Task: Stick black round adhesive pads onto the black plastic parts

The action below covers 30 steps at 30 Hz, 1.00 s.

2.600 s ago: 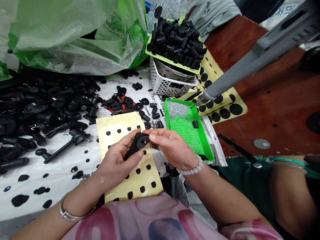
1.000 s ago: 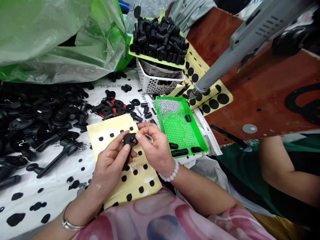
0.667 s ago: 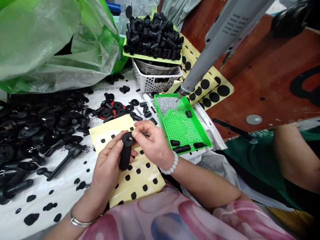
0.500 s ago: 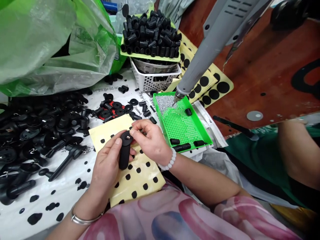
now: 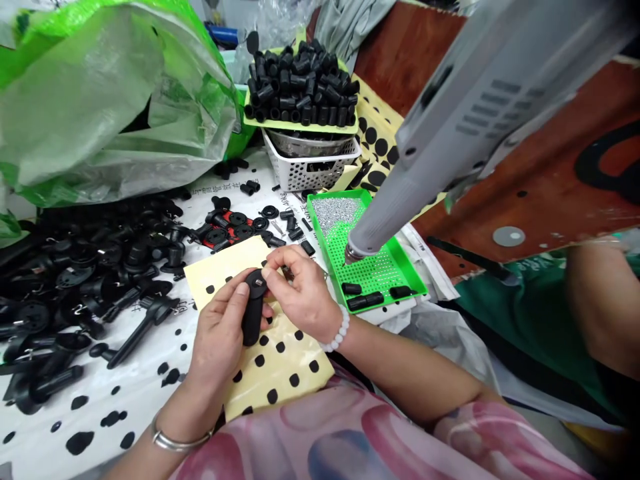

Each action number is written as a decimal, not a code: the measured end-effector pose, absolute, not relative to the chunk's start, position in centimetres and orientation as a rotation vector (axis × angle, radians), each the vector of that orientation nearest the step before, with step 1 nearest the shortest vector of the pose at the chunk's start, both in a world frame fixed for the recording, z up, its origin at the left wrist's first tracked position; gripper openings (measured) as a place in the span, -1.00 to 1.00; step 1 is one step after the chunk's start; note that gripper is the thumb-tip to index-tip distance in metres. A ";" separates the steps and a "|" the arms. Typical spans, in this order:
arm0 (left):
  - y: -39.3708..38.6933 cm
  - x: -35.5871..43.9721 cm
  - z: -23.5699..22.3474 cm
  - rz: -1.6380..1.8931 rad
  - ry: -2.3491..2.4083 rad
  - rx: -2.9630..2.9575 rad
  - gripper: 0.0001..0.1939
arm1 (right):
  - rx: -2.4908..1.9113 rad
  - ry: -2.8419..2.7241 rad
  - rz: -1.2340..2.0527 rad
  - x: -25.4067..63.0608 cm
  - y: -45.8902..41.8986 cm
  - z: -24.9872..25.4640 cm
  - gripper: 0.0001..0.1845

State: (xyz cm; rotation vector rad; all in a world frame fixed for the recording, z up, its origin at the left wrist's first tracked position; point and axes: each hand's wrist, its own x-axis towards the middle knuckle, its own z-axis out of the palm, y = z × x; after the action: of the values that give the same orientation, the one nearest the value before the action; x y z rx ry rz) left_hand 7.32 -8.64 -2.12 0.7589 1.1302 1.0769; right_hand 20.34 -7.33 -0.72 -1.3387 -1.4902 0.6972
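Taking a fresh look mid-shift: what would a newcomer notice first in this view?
A big grey power tool slants in from the upper right, its tip over a bright green tray. A heap of black plastic parts fills the left, and at centre the left hand grips a black handle, with the right hand beside its top end.

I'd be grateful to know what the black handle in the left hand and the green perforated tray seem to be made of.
The black handle looks like moulded plastic or hard rubber: matte, with smooth rounded edges. The green tray looks like glossy moulded plastic, judging by its even colour and regular holes, though touch would settle both.
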 end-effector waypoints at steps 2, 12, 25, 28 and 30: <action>-8.7 7.3 -2.2 1.079 1.125 0.758 -0.55 | -1.338 -1.524 0.609 20.2 -7.6 -0.8 -0.95; -9.3 7.3 -1.7 1.080 1.104 0.852 -0.55 | -1.313 -1.282 1.054 20.8 -7.1 0.1 -0.59; -10.8 4.1 -0.3 1.106 1.011 1.288 -0.74 | -1.041 -1.253 1.563 19.1 -7.9 0.9 -0.85; -11.6 1.5 -0.5 1.120 1.212 1.493 -0.72 | -1.059 -1.251 1.603 18.4 -8.1 1.0 -0.85; -11.8 -0.7 -0.7 1.167 1.467 1.693 -0.69 | -1.095 -1.281 1.599 18.1 -8.3 0.9 -0.84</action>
State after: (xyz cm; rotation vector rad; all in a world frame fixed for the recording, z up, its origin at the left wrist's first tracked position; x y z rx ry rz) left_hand -0.75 -11.84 -0.67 1.6930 1.4672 1.1672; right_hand 18.07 -8.32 0.88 -1.0952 -1.2813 1.5990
